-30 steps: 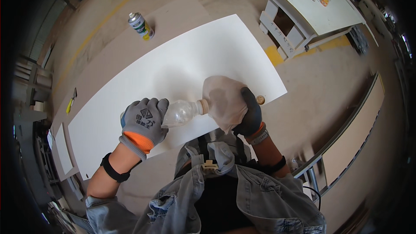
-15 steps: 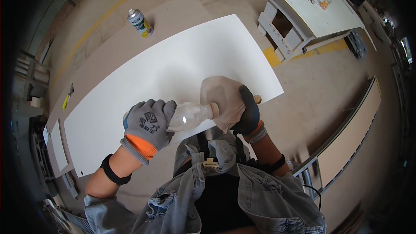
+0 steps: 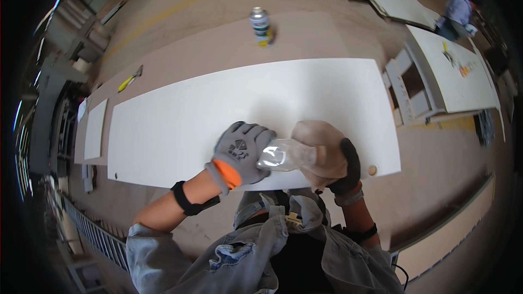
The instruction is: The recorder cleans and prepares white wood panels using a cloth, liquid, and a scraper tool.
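My left hand (image 3: 243,151), in a grey work glove with an orange cuff, is wrapped round the body of a clear plastic bottle (image 3: 282,155). The bottle lies nearly level, its neck toward the right. Bunched at its mouth is a beige-brown cloth (image 3: 322,130), gripped by my right hand (image 3: 350,170) in a dark glove. The cloth hides most of that hand's fingers. Both hands are over the near part of a white panel (image 3: 180,125). A small round brown piece (image 3: 372,170) sits near the panel's right front corner.
A spray can (image 3: 260,26) stands beyond the panel on a brown board (image 3: 201,46). Yellow-handled pliers (image 3: 129,79) lie at the left, near a small white sheet (image 3: 96,129). A white-topped workbench (image 3: 463,76) stands at the right, with another person (image 3: 456,15) behind it.
The view has swung left, so the panel and can appear farther right. My hands still hold the bottle and cloth, and the cloth now covers the bottle's mouth more closely. A person has come into view.
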A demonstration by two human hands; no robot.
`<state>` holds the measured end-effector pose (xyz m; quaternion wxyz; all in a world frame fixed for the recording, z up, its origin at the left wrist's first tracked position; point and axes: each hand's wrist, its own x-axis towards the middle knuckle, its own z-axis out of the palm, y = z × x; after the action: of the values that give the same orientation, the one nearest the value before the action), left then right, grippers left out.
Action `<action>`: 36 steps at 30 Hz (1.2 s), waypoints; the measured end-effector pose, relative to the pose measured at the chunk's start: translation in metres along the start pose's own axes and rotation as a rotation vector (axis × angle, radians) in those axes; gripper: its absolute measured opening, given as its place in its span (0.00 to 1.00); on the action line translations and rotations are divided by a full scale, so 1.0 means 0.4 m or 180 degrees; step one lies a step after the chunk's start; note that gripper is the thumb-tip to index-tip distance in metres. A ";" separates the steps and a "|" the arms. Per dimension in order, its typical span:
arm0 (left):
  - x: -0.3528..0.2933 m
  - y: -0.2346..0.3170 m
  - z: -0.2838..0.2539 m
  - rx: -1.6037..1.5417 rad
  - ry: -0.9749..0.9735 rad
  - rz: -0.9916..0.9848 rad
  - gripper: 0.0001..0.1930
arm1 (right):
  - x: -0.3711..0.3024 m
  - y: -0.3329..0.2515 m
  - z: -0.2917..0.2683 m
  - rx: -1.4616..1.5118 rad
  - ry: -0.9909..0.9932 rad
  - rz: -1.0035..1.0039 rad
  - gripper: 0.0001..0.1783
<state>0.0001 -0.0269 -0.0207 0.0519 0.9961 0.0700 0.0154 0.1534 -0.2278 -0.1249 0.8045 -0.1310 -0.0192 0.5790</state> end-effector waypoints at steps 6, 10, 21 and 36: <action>0.015 -0.178 0.043 -0.2234 0.0044 -0.0111 0.35 | 0.095 0.107 0.058 0.0272 0.0220 -0.0325 0.38; 0.109 -0.350 0.070 -0.3091 0.0407 -0.0365 0.31 | 0.090 0.114 0.016 0.0260 0.0703 -0.0908 0.35; 0.321 -1.101 0.413 -0.1905 0.2593 -0.2765 0.39 | -0.124 0.238 0.126 0.0654 0.1287 -0.2633 0.36; 0.164 -0.496 0.276 -0.0279 0.1085 -0.0768 0.48 | -0.154 0.215 0.108 0.0574 0.1202 -0.2833 0.33</action>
<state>0.0419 0.1667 -0.1500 0.0840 0.9603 0.1958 0.1804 0.0454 -0.2519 -0.0960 0.9714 -0.1425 0.1230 0.1445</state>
